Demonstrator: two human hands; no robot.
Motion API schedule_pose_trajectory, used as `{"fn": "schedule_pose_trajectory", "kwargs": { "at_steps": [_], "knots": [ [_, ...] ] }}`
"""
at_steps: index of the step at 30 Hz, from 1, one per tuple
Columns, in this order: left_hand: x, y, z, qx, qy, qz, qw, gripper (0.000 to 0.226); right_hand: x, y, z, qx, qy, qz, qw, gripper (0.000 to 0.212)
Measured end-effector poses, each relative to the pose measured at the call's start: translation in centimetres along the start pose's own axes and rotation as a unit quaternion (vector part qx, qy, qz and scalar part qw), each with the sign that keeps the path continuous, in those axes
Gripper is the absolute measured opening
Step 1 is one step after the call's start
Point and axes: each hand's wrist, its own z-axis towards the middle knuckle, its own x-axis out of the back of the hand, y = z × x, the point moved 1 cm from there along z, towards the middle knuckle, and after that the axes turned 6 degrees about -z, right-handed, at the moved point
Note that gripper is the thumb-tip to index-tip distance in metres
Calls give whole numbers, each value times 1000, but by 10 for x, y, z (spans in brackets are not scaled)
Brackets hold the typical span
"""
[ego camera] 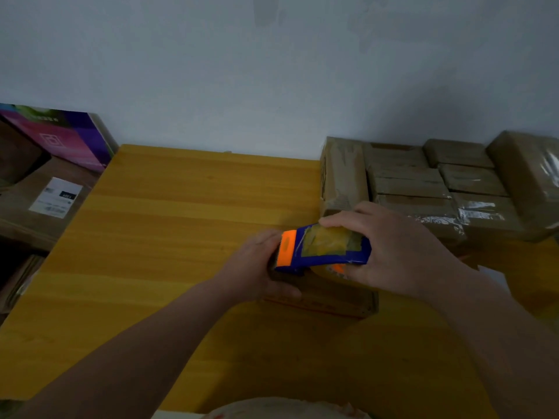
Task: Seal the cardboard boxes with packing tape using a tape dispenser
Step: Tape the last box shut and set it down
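The right hand (pixel 402 252) grips the blue and orange tape dispenser (pixel 322 247). The left hand (pixel 257 267) grips its orange end and the small box (pixel 329 294) under it. Taped boxes (pixel 438 189) crowd the counter's (pixel 169 225) right edge. The left side has open room.

On a yellow wooden table (pixel 169 225), the right hand (pixel 402 252) grips a blue and orange plastic tape dispenser (pixel 323 247) over a small brown cardboard box (pixel 338 294), which the left hand (pixel 257 267) steadies. Taped brown parcels (pixel 438 182) are stacked against the pale wall (pixel 272 71).
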Motion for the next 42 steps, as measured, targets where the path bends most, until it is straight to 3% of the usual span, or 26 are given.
{"fn": "schedule_pose_trajectory", "kwargs": {
  "at_steps": [9,21,27,36,42],
  "knots": [
    [5,-4,4,-41,-17,27,999,96,0,17,-8,-10,-38,2,999,81],
    [8,-1,8,-21,-51,92,994,97,17,44,-40,-12,-110,-15,994,68],
    [9,5,12,-82,-31,206,975,101,12,35,-32,-9,-86,-68,994,69],
    [0,5,25,-90,-46,121,987,88,15,35,-23,6,-61,-47,997,67],
    [-1,1,28,-63,-66,149,985,97,20,56,-46,3,-101,-14,995,72]
  ]
}}
